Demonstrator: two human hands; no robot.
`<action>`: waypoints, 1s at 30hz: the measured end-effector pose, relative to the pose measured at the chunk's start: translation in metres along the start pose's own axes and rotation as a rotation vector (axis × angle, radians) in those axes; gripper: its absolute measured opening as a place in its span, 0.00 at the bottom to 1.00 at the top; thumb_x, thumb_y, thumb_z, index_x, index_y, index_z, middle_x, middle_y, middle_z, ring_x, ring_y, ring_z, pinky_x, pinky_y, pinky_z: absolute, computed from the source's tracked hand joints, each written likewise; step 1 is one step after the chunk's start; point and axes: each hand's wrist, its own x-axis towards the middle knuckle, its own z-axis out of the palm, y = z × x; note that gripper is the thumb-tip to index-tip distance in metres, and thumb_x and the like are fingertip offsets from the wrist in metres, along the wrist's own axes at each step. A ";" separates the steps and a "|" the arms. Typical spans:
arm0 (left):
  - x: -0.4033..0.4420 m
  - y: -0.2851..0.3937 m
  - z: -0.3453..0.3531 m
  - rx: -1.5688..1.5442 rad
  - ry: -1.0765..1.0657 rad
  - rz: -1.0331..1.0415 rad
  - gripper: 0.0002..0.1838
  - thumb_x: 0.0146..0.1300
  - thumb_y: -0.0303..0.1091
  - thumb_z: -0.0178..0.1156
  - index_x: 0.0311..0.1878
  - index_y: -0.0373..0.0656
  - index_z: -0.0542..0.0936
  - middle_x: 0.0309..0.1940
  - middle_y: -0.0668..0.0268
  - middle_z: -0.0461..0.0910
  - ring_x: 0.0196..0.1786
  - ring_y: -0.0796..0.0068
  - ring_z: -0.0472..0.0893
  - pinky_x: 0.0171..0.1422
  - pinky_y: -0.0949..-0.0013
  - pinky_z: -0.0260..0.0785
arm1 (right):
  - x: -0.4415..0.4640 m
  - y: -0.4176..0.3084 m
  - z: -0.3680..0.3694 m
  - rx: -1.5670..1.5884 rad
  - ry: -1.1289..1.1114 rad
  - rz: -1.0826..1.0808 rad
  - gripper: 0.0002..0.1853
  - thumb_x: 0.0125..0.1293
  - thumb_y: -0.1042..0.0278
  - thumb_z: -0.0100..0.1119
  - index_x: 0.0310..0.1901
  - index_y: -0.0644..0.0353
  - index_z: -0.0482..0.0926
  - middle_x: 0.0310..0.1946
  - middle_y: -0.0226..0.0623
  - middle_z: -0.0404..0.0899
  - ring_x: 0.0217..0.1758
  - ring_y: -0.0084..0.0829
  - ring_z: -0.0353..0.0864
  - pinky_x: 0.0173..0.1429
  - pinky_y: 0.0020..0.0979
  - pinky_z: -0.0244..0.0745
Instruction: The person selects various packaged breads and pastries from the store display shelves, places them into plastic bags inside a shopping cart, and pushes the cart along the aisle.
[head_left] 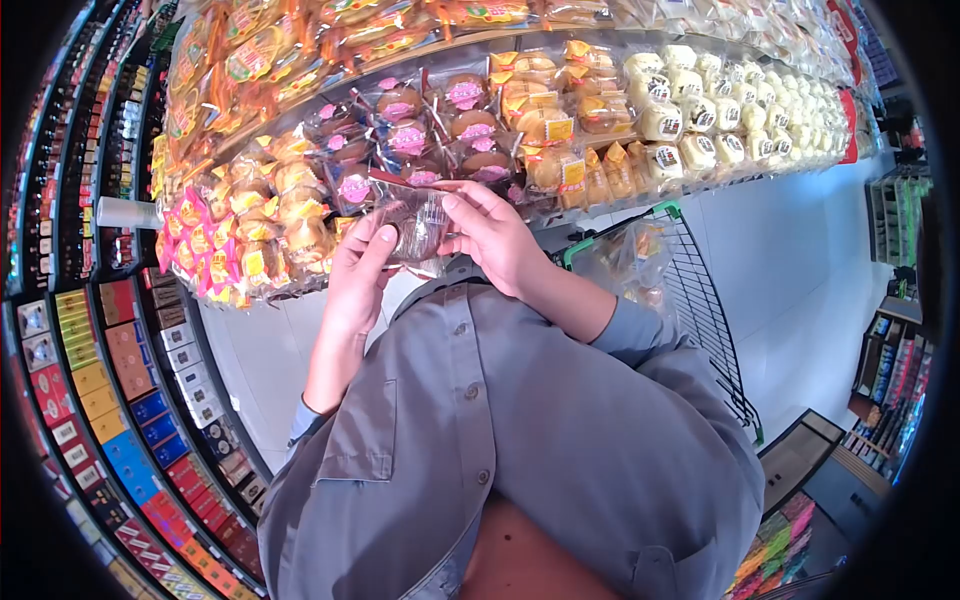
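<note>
A dark brown packaged cake [418,228] in a clear wrapper is held up in front of my chest, its side with small print and what looks like a barcode towards me. My left hand [362,265] pinches its left edge, thumb on top. On the other edge, my right hand [490,235] grips the wrapper between thumb and fingers. Just beyond both hands lie similar brown cakes [407,138] with pink labels, in rows on the display shelf. Part of the wrapper's contents is hidden by glare.
Yellow-wrapped cakes [545,125], white-wrapped buns [700,112] and pink packets [205,238] fill the display around the brown cakes. A shopping cart [700,300] with bagged goods stands close on my right. Shelves of colourful boxes [125,465] line the left.
</note>
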 end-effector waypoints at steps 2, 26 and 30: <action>-0.006 -0.002 -0.008 0.127 0.037 0.166 0.25 0.72 0.32 0.58 0.68 0.34 0.69 0.58 0.62 0.78 0.56 0.73 0.80 0.61 0.68 0.74 | -0.004 0.007 0.011 -0.027 0.036 0.040 0.23 0.77 0.55 0.51 0.66 0.59 0.67 0.54 0.37 0.75 0.53 0.30 0.78 0.54 0.34 0.77; -0.089 -0.031 -0.108 0.233 -0.252 0.027 0.24 0.67 0.21 0.59 0.65 0.34 0.67 0.43 0.66 0.80 0.43 0.81 0.80 0.45 0.76 0.74 | -0.075 0.112 0.087 0.150 0.159 -0.008 0.21 0.80 0.58 0.43 0.68 0.58 0.66 0.59 0.38 0.75 0.58 0.33 0.80 0.57 0.40 0.81; -0.097 -0.020 -0.110 0.211 -0.273 -0.025 0.22 0.69 0.24 0.56 0.65 0.37 0.66 0.43 0.64 0.80 0.40 0.78 0.82 0.41 0.75 0.76 | -0.073 0.113 0.088 0.065 0.148 0.049 0.20 0.79 0.59 0.45 0.66 0.59 0.67 0.57 0.38 0.76 0.56 0.32 0.81 0.55 0.39 0.82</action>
